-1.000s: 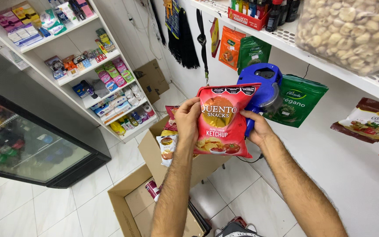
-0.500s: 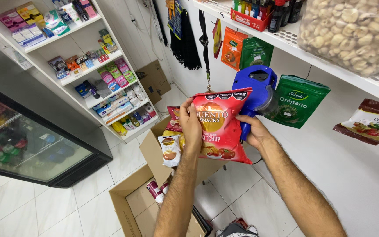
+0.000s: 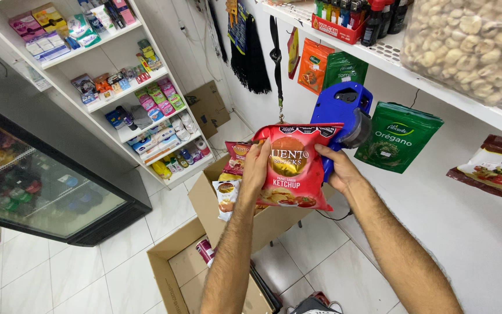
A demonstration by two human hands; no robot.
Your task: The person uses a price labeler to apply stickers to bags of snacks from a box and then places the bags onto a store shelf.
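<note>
Compared with a second ago, we see the red snack bag (image 3: 293, 168) tipped a little more to the left and the blue price-label gun (image 3: 344, 113) risen clear above its top edge, where before the bag covered most of it. The left hand (image 3: 255, 168) has its grip closed on the bag's left edge, thumb behind and fingers on the front; the right hand (image 3: 339, 170) has its grip wrapped round the gun's handle and also touches the bag's right edge. The bag is held in the air above an open cardboard box (image 3: 228, 215) that holds more snack packets (image 3: 228, 192). The gun's lower part is hidden behind the bag and the hand, so we cannot tell where its nose meets the bag. A second, lower cardboard box (image 3: 172, 273) is cut off by the bottom edge. To the right, hanging green spice packets (image 3: 398, 136) sit just beside the gun under a white shelf (image 3: 390, 55); to the left, white floor tiles (image 3: 129, 244) lie open between the boxes and a glass-fronted cooler (image 3: 36, 186).
</note>
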